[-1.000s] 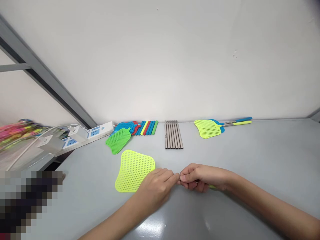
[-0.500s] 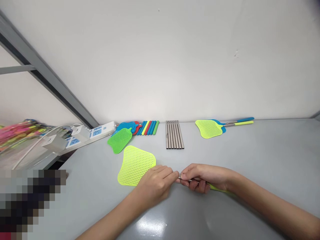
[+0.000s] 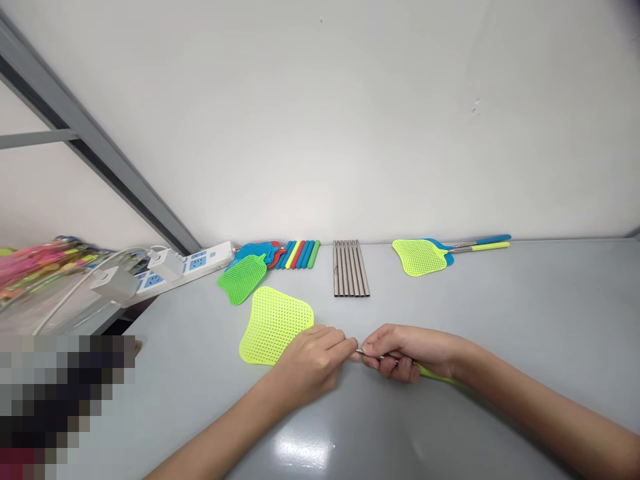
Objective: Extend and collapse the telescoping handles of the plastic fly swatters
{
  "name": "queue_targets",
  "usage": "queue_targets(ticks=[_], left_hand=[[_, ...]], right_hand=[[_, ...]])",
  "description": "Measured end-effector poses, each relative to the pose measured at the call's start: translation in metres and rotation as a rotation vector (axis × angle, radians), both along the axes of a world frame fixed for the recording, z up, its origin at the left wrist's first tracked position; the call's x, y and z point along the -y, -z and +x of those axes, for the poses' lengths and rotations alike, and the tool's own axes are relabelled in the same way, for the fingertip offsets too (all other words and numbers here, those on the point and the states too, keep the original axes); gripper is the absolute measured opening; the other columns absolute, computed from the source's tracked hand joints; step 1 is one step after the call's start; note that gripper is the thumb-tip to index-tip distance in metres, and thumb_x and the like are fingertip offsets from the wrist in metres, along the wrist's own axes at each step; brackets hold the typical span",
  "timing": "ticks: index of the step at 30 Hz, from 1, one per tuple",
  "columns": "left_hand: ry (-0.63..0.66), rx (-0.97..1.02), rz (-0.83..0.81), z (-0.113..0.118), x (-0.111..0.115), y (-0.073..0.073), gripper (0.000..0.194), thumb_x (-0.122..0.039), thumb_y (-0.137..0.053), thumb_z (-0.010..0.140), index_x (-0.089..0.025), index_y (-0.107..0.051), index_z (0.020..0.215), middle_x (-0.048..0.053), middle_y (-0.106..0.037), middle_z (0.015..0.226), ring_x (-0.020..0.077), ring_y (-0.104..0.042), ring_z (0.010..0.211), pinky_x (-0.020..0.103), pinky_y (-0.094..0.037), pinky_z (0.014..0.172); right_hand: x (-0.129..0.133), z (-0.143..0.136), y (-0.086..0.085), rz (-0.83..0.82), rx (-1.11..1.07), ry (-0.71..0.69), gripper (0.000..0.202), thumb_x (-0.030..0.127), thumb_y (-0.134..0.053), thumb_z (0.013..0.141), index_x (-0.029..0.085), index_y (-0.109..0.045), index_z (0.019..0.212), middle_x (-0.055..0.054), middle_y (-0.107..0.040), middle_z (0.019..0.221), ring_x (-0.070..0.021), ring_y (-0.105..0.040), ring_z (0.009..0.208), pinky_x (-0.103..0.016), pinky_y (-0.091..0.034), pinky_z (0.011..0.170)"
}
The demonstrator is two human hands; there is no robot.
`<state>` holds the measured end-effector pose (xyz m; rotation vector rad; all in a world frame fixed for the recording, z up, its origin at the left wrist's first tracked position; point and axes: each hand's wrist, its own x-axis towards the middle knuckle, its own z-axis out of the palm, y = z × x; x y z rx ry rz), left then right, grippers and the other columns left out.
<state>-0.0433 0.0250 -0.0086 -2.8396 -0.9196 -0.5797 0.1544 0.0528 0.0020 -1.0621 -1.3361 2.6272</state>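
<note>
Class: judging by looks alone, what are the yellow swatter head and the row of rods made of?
Yellow swatter head: apparently flexible plastic, matte, pierced by a regular grid of holes. Rods: probably metal tubes, judging by the dull grey-brown sheen and straight, even shape.

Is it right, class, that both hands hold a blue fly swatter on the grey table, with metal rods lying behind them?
Not quite: the head view shows the fly swatter is yellow, not blue. Left hand and right hand hold it on the grey table, metal rods behind.

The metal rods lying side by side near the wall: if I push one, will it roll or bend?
The metal rods look round and thin, so one would probably roll sideways on the smooth table. They appear straight and steel-like, so likely stiff, and perhaps slippery.
</note>
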Motion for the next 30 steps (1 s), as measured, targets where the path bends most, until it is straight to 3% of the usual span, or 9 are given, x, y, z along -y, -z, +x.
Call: queue_targets(ticks=[9, 19, 30], left_hand=[[0.011, 0.001, 0.021, 0.0, -0.003, -0.003, 0.022, -0.013, -0.036, 0.083, -0.015, -0.057, 0.079, -0.001, -0.048, 0.055, 0.0093, -0.042, 0.051, 0.022, -0.032, 0.048], [0.011, -0.004, 0.014, -0.001, -0.008, -0.001, 0.021, -0.015, -0.035, 0.084, -0.015, -0.057, 0.083, -0.001, -0.049, 0.057, 0.0096, -0.043, 0.053, 0.023, -0.032, 0.049], [-0.03, -0.009, -0.038, -0.011, -0.014, 0.001, 0.021, -0.017, -0.036, 0.085, -0.016, -0.057, 0.086, 0.0, -0.052, 0.06, 0.0099, -0.044, 0.055, 0.023, -0.032, 0.052]], right_hand=[[-0.002, 0.001, 0.002, -0.015, -0.008, 0.01, 0.013, 0.026, -0.047, 0.074, 0.015, -0.044, 0.068, 0.006, -0.03, 0.055, -0.0007, -0.018, 0.038, -0.015, -0.008, 0.035], [-0.002, 0.004, 0.0, 0.118, 0.027, -0.012, 0.022, 0.032, -0.048, 0.076, 0.015, -0.042, 0.063, 0.007, -0.027, 0.054, -0.0021, -0.017, 0.04, -0.016, -0.01, 0.035], [-0.006, 0.011, 0.001, 0.156, 0.009, -0.029, 0.024, 0.034, -0.048, 0.077, 0.016, -0.04, 0.063, 0.007, -0.024, 0.055, -0.003, -0.013, 0.042, -0.017, -0.007, 0.036]])
